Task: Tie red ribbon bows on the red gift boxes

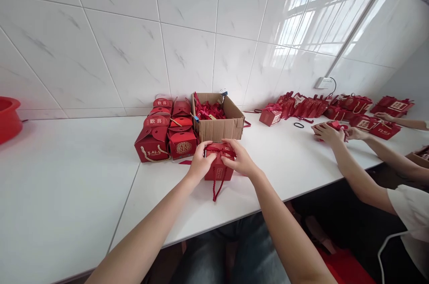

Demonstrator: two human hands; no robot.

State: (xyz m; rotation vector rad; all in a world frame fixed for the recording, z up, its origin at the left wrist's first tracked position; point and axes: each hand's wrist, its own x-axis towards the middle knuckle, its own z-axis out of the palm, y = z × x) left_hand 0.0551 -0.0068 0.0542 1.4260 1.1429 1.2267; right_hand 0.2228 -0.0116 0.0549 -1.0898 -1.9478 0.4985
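A small red gift box (pixel 209 174) stands on the white table right in front of me, with a twisted red cord handle (pixel 215 192) hanging down its front. Across its top runs a red ribbon (pixel 220 150) gathered at the middle. My left hand (pixel 200 162) is closed at the left side of the ribbon, its thumb pressed near the gathered part. From the right, my right hand (pixel 241 160) pinches the ribbon's other side, fingers bent over the box's top. Both thumbs point towards each other. Parts of the ribbon are hidden under my fingers.
Just behind stands an open cardboard box (pixel 219 129) with red ribbons inside. Several finished red boxes (pixel 152 143) stand to its left. A red basin (pixel 8 119) sits at far left. On the right, a co-worker's hands (pixel 330 134) handle a red box, near more boxes (pixel 378 127).
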